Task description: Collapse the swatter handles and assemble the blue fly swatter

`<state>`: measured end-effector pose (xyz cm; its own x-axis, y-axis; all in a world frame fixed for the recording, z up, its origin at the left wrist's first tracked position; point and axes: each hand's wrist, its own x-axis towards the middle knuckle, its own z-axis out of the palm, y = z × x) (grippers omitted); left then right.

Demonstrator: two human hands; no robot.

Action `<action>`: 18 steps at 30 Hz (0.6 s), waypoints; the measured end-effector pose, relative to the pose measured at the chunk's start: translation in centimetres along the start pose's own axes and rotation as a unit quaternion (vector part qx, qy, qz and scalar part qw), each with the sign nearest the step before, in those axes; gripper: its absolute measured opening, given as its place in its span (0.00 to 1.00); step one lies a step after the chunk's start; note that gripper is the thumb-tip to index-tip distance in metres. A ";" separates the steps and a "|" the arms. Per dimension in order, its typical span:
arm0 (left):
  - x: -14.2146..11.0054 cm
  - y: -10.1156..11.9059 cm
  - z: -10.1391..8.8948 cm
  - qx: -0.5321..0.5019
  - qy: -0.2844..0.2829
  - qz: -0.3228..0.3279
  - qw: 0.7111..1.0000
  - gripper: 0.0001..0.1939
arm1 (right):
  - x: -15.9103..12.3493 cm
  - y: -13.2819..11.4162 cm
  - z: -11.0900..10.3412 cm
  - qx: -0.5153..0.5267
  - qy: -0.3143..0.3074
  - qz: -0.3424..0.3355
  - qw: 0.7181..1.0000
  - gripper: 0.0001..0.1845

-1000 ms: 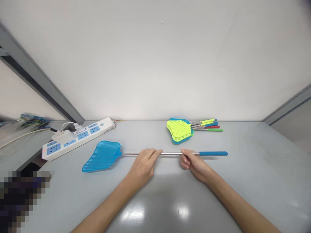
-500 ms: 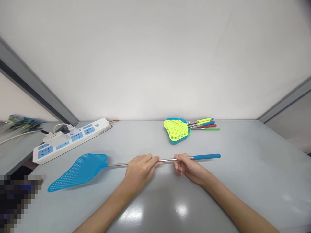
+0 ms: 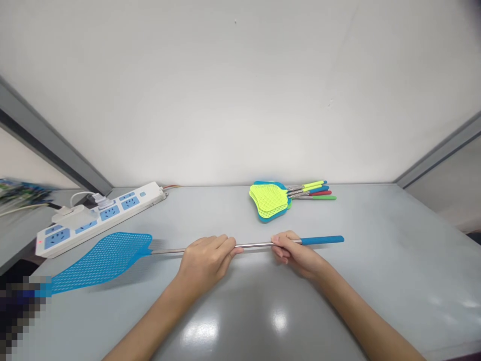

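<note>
A blue fly swatter [image 3: 108, 258] with a metal rod and a blue grip lies across the view, just above the table. My left hand [image 3: 208, 258] is closed over the rod, nearer the mesh head. Closer to the blue grip, my right hand [image 3: 295, 251] pinches the rod between thumb and fingers. The left fingers are partly hidden behind the rod. Beyond my hands, a pile of fly swatters [image 3: 268, 199] rests by the wall, with yellow and blue mesh heads on the left and yellow, blue, red and green grips on the right.
A white power strip [image 3: 101, 218] with blue sockets and plugged-in chargers lies on the grey table [image 3: 376, 240] at the left. The white wall [image 3: 240, 100] rises behind the table. Blurred items show on another surface at far left, and a pixelated patch covers the lower left corner.
The distance between my hands has grown, and more rod shows between them. My left hand and the mesh head have moved left; my right hand has shifted slightly right. The view has shifted a little.
</note>
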<state>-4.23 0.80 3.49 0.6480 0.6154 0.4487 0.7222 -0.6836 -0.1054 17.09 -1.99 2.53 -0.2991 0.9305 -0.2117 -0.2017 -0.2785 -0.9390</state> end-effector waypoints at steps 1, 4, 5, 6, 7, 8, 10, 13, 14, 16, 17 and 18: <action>0.0 -0.2 0.0 -0.001 0.000 -0.001 1.000 0.13 | 0.0 -0.1 -0.1 -0.002 0.003 -0.003 1.000 0.20; -0.1 -0.8 -0.1 0.002 0.005 -0.004 1.000 0.13 | 0.0 -0.2 -0.6 -0.006 0.013 -0.009 1.000 0.20; -0.1 -1.0 -0.1 0.004 0.007 -0.004 1.000 0.14 | 0.0 -0.2 -0.8 -0.006 0.017 -0.010 1.000 0.20; -0.1 -1.2 -0.1 0.006 0.008 -0.003 1.000 0.14 | 0.0 -0.2 -0.9 -0.006 0.021 -0.011 1.000 0.20; -0.1 -1.4 -0.1 0.007 0.010 -0.003 1.000 0.14 | -0.1 -0.3 -1.0 -0.006 0.025 -0.013 1.000 0.20; -0.2 -1.5 -0.1 0.007 0.011 -0.003 1.000 0.14 | -0.1 -0.3 -1.0 -0.007 0.027 -0.015 0.999 0.21; -0.2 -1.8 -0.2 0.008 0.014 -0.001 1.000 0.14 | -0.1 -0.4 -1.1 -0.015 0.027 -0.018 0.999 0.21; -0.2 -2.1 -0.3 0.005 0.012 0.001 1.000 0.14 | -0.1 -0.5 -1.1 -0.033 0.021 -0.024 0.999 0.21; -0.2 -2.1 -0.3 0.003 0.009 0.000 1.000 0.14 | -0.1 -0.5 -1.1 -0.038 0.020 -0.027 0.999 0.21; -0.3 -2.2 -0.2 -0.005 0.001 -0.005 1.000 0.14 | -0.1 -0.5 -1.0 -0.045 0.022 -0.034 0.998 0.21; -0.3 -2.2 -0.1 -0.010 -0.005 -0.009 1.000 0.14 | -0.1 -0.4 -1.0 -0.046 0.026 -0.034 0.998 0.21; -0.3 -2.2 0.0 -0.015 -0.012 -0.013 1.000 0.14 | 0.0 -0.3 -0.9 -0.042 0.033 -0.031 0.998 0.21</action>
<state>-6.01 2.09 3.55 0.6347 0.6425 0.4293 0.7317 -0.6783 -0.0668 18.05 -1.70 2.60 -0.2265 0.9595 -0.1674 -0.1377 -0.2017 -0.9697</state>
